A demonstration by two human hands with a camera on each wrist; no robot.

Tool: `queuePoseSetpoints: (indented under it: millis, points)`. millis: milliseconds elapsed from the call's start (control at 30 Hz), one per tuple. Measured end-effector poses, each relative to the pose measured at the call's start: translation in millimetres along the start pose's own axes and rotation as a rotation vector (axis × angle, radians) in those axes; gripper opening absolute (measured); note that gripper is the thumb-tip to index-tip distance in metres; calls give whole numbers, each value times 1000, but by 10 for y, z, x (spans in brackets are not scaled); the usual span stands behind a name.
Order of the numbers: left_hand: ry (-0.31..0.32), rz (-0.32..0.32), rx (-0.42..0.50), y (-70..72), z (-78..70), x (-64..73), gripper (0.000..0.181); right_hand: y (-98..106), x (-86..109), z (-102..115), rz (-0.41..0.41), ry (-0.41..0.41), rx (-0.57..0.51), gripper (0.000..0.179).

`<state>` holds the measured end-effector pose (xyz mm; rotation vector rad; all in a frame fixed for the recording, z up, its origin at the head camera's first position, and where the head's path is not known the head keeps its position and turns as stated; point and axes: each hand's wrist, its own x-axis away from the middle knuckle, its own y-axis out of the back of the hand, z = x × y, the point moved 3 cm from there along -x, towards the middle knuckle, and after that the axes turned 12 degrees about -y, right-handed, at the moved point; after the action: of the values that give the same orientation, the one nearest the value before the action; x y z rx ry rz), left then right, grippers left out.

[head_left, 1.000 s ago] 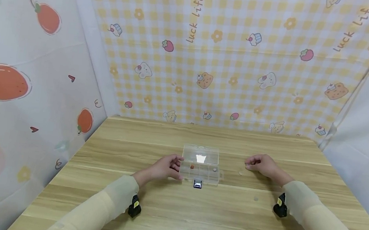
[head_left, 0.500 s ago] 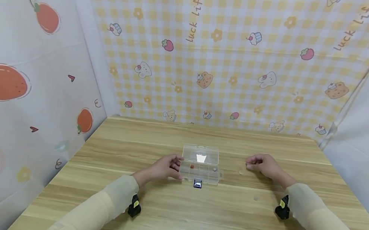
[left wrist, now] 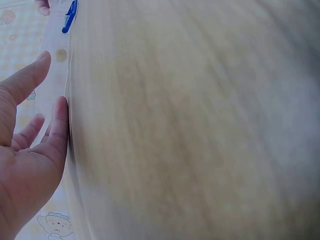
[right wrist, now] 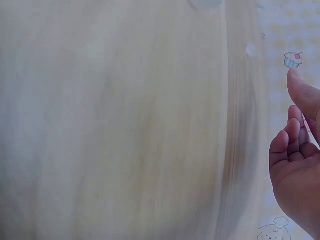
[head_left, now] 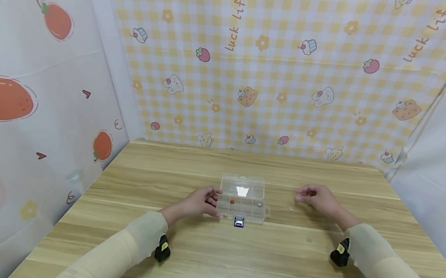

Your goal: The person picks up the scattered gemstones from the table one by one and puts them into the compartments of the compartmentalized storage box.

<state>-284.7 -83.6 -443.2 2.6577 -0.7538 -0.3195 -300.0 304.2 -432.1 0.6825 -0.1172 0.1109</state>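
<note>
A clear plastic compartment box (head_left: 245, 211) lies on the table with its lid raised at the back and a blue latch (head_left: 239, 222) in front. Inside are an orange bead-like piece (head_left: 232, 201) at the left and a pale one (head_left: 259, 205) at the right. My left hand (head_left: 200, 201) holds the box by its left end, thumb at the front corner, fingers toward the back. Right of the box, my right hand (head_left: 318, 199) hovers low with thumb and index finger near each other. Whether anything sits between those fingertips is hidden; the right wrist view shows no object there.
A small whitish piece (head_left: 291, 209) lies on the table between box and right hand. Nearer the front is a round translucent piece (head_left: 309, 240). A patterned cloth (head_left: 266, 116) hangs behind the wooden table (head_left: 242, 268), with more cloth at both sides.
My right hand has risen very slightly; a tiny dark speck seen earlier at its fingertips no longer shows. The left hand and box have stayed in place.
</note>
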Motion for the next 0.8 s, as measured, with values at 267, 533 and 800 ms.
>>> queuePoseSetpoints:
  millis: [267,533,800]
  points:
    - [4,7,-6,6,18,-9,68,-60,34,59,4,5,-74,30]
    - [8,12,-1,6,15,-10,69,-103,62,148,-4,20,-88,30]
    - [10,8,3,5,-7,-2,69,-192,107,281,21,48,-120,31]
